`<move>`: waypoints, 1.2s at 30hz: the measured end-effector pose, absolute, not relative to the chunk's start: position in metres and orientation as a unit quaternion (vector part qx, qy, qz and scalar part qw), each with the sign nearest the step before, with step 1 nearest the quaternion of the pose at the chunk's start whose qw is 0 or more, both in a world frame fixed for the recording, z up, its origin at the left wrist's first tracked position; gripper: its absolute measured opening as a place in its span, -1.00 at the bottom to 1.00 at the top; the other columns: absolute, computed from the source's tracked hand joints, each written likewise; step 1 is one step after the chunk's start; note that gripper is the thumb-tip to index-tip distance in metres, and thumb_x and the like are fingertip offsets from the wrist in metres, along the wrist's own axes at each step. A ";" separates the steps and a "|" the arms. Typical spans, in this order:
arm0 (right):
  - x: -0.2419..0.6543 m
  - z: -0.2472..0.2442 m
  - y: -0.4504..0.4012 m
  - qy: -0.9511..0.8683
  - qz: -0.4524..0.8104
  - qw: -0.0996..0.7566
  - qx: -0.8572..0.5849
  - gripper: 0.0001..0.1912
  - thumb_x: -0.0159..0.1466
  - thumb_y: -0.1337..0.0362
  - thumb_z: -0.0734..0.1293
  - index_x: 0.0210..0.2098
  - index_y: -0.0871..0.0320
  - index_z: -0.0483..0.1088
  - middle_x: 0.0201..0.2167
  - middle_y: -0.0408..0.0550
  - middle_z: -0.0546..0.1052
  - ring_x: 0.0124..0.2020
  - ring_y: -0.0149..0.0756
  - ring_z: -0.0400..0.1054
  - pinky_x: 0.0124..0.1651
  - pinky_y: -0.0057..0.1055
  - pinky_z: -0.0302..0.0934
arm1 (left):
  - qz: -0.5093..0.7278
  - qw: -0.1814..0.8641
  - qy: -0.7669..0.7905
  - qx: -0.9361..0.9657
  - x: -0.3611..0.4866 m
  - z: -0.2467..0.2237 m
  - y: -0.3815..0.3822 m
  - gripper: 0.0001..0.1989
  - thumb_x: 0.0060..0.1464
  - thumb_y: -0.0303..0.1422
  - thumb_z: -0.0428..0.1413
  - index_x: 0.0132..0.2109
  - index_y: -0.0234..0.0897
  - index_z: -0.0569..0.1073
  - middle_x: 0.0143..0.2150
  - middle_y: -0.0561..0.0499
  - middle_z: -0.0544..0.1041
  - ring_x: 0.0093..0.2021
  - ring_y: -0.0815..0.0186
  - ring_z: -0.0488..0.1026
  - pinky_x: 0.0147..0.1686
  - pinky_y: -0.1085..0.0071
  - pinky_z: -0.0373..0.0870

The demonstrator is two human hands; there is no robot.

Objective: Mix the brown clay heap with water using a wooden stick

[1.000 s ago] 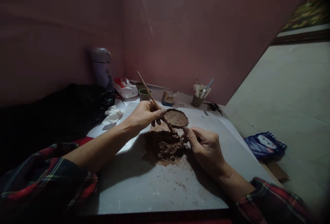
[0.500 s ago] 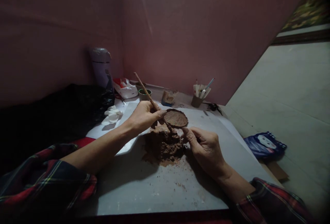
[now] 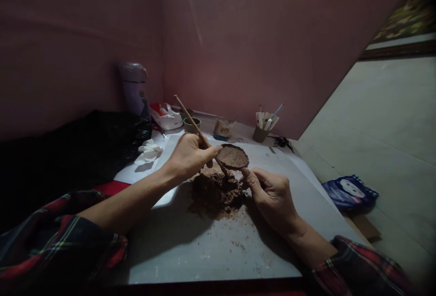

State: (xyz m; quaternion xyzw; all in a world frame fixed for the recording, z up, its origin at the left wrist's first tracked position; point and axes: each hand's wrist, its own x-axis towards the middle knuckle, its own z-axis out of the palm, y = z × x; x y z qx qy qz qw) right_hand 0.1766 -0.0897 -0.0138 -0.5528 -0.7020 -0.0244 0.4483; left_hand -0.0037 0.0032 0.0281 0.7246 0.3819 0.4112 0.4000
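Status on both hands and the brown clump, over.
Left hand gripping wooden stick, lower end in brown clump. Right hand at clump's right edge, grip unclear. Round brown disc just beyond; nothing visibly blocking.

I'm at a home or craft-room desk, against a pink wall (image 3: pixel 231 51), with pens in a cup (image 3: pixel 260 133), a purple flask (image 3: pixel 134 89) and a framed picture (image 3: pixel 408 23).

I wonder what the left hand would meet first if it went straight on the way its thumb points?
Probably the round brown disc, just beyond the thumb of the left hand, though their relative heights are unclear.
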 end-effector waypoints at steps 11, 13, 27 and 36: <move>0.175 -0.012 -0.090 -0.703 -0.023 0.451 -0.550 -0.62 0.32 0.22 0.21 -0.59 0.20 0.37 -0.68 -0.17 0.32 -0.63 -0.45 0.17 -0.52 -0.48 0.04 | 0.417 0.346 0.393 0.743 -0.006 0.028 0.000 -0.67 -0.06 -0.31 0.13 -0.69 -0.32 0.34 -0.75 0.03 0.36 -0.71 0.45 0.25 -0.69 0.52 0.12; 0.175 -0.013 -0.091 -0.703 -0.024 0.451 -0.550 -0.63 0.32 0.22 0.21 -0.58 0.20 0.38 -0.68 -0.18 0.32 -0.63 -0.45 0.16 -0.52 -0.48 0.04 | 0.419 0.350 0.387 0.743 -0.006 0.028 0.000 -0.68 -0.06 -0.32 0.13 -0.69 -0.31 0.34 -0.76 0.04 0.35 -0.70 0.44 0.27 -0.68 0.52 0.14; 0.175 -0.012 -0.090 -0.703 -0.024 0.449 -0.550 -0.62 0.32 0.20 0.20 -0.57 0.19 0.41 -0.68 -0.16 0.37 -0.63 -0.43 0.22 -0.53 -0.47 0.09 | 0.418 0.364 0.391 0.734 -0.008 0.022 0.007 -0.72 -0.04 -0.33 0.10 -0.64 -0.33 0.43 -0.81 0.11 0.22 -0.78 0.49 0.12 -0.75 0.50 -0.07; 0.175 -0.013 -0.090 -0.700 -0.016 0.451 -0.554 -0.62 0.32 0.20 0.20 -0.57 0.20 0.41 -0.67 -0.14 0.38 -0.62 -0.43 0.22 -0.51 -0.46 0.10 | 0.412 0.348 0.425 0.727 -0.009 0.026 0.006 -0.59 -0.04 -0.23 0.14 -0.73 -0.30 0.30 -0.85 0.13 0.14 -0.79 0.52 0.04 -0.75 0.50 -0.12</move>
